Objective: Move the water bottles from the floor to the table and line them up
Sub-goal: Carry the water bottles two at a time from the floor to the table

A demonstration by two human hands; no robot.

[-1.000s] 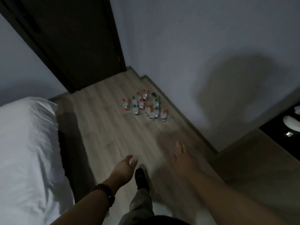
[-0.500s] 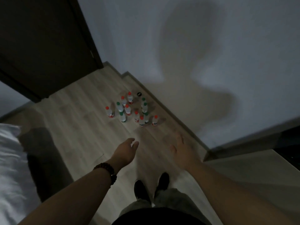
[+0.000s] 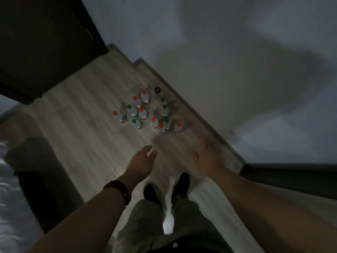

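Water bottles (image 3: 142, 114) stand upright in a tight cluster on the wooden floor (image 3: 82, 128), close to the grey wall (image 3: 237, 70) and just beyond a person's outstretched hands. The left hand (image 3: 141, 162) hangs loosely curled and holds nothing. The right hand (image 3: 206, 159), blurred, appears flat with its fingers extended and is also empty. No bottle is off the floor yet, and the table is out of view. The step in hand looks to be the approach. It is best done by crouching low and starting with the nearest red-capped bottle (image 3: 177, 129) (the front edge is easiest to reach), one bottle per hand. Each should be gripped round the body rather than the cap and lifted straight up, so the close-packed neighbours do not topple.
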